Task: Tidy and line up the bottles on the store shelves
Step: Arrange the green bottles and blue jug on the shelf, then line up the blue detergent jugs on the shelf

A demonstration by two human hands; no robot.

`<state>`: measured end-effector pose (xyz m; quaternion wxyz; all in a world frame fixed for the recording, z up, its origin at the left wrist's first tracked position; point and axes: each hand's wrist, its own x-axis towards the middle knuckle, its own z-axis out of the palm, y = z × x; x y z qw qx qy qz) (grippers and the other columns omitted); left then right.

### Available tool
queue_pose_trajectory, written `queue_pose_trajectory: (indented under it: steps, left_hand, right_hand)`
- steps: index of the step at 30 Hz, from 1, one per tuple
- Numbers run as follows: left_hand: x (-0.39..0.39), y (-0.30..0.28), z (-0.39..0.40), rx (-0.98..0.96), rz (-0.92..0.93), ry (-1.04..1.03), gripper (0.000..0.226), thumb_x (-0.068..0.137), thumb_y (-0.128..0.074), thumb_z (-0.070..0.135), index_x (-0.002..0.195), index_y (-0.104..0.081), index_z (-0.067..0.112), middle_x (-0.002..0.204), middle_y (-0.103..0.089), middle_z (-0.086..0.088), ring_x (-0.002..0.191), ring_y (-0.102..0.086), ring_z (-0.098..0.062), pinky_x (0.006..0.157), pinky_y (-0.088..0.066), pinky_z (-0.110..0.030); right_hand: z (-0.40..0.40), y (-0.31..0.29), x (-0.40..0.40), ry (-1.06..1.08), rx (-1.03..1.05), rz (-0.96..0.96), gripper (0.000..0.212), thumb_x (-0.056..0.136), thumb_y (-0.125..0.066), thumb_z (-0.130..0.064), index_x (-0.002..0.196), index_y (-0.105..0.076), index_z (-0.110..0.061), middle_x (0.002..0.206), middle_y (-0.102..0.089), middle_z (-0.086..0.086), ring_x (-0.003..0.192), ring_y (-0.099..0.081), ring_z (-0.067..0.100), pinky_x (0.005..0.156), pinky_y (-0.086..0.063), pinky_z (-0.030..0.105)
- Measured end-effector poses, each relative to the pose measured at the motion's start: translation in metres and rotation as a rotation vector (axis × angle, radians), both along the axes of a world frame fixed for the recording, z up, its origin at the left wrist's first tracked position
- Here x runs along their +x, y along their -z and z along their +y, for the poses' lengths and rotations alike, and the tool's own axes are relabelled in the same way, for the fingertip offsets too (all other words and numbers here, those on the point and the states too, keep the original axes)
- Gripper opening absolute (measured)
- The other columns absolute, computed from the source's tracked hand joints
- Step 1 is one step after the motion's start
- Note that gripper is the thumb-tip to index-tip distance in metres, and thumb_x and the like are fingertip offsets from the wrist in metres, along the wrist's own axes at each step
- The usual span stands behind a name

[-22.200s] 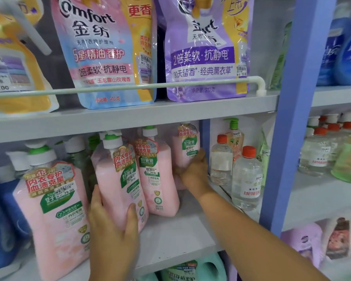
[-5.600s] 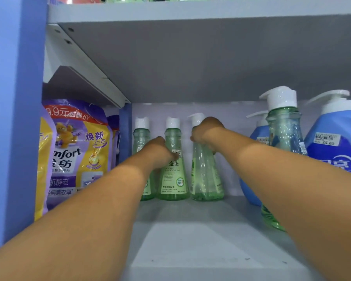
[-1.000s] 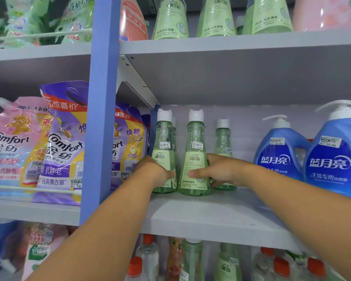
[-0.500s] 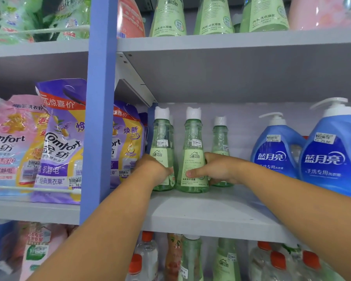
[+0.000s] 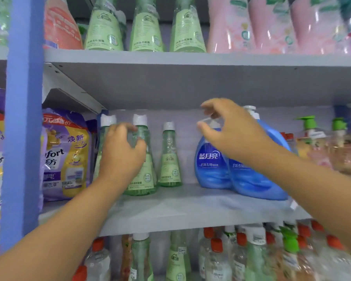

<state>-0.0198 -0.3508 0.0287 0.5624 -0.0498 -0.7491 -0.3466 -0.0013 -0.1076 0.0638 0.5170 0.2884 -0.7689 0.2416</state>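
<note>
Three slim green bottles with white caps stand at the left of the middle shelf [image 5: 190, 211]. The left one [image 5: 105, 123] and the middle one [image 5: 144, 179] are in front; the third [image 5: 169, 159] sits farther back. My left hand [image 5: 121, 153] covers the two front ones, its fingers and thumb curled round the middle bottle's neck. My right hand [image 5: 231, 130] hovers with spread fingers in front of the pump head of a blue pump bottle [image 5: 211, 167]. A second blue bottle [image 5: 255, 179] stands beside it, nearer the shelf edge.
A blue upright post [image 5: 22, 118] separates purple Comfort pouches [image 5: 67, 155] on the left. Green-headed pump bottles [image 5: 308, 138] crowd the shelf's right end. Green bottles [image 5: 146, 27] and pink bottles [image 5: 272, 23] fill the shelf above; orange-capped bottles [image 5: 217, 256] stand below.
My right hand has let go of the middle green bottle and moved up and right to the blue pump bottle. My left hand has slid up from the bottles' bases to neck height.
</note>
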Motion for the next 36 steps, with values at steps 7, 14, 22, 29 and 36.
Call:
queue_pose_trajectory:
  steps: [7,14,22,29,36]
  left_hand:
    - [-0.018,-0.009,0.124,-0.022,-0.459,0.474,0.044,0.089,-0.073,0.044,0.123,-0.058,0.022,0.104,-0.064,0.009,0.094,-0.065,-0.011,0.086,-0.054,-0.030]
    - [-0.030,0.001,0.142,0.033,-0.561,0.559,0.066,0.077,-0.079,0.058,0.128,-0.055,0.024,0.112,-0.069,0.006,0.103,-0.069,-0.013,0.094,-0.057,-0.038]
    - [-0.011,0.013,0.095,0.173,-0.553,0.783,0.072,0.065,-0.091,0.049,0.126,-0.062,0.024,0.109,-0.078,0.002,0.099,-0.076,-0.019,0.089,-0.060,-0.041]
    - [-0.005,0.019,0.049,0.278,-0.400,0.504,0.058,0.067,-0.092,0.047,0.112,-0.061,0.029,0.103,-0.076,0.005,0.089,-0.076,-0.016,0.082,-0.063,-0.041]
    - [-0.001,0.027,0.043,0.307,-0.323,0.422,0.057,0.068,-0.092,0.045,0.111,-0.058,0.030,0.102,-0.074,0.007,0.089,-0.073,-0.015,0.081,-0.062,-0.040]
  right_hand:
    - [0.099,-0.003,-0.015,0.317,-0.242,-0.494,0.075,0.079,-0.077,-0.060,0.132,-0.052,-0.013,0.128,-0.060,0.008,0.112,-0.060,0.029,0.089,-0.049,0.039]
    - [0.104,0.018,-0.039,-0.003,-0.375,-0.576,0.063,0.064,-0.089,-0.053,0.104,-0.057,-0.016,0.093,-0.069,0.007,0.079,-0.070,0.026,0.062,-0.056,0.044]
    - [0.046,0.027,-0.054,-0.408,-0.221,-0.663,0.049,0.077,-0.078,-0.061,0.111,-0.065,-0.030,0.100,-0.077,-0.004,0.094,-0.075,0.020,0.087,-0.061,0.050]
    - [0.063,-0.011,-0.099,0.102,-0.262,-0.614,0.073,0.088,-0.068,-0.059,0.142,-0.050,-0.015,0.143,-0.053,0.009,0.122,-0.058,0.030,0.096,-0.048,0.035]
    - [0.043,0.016,-0.117,0.077,-0.320,-0.779,0.061,0.077,-0.080,-0.057,0.111,-0.060,-0.011,0.084,-0.071,0.005,0.070,-0.067,0.019,0.057,-0.045,0.028]
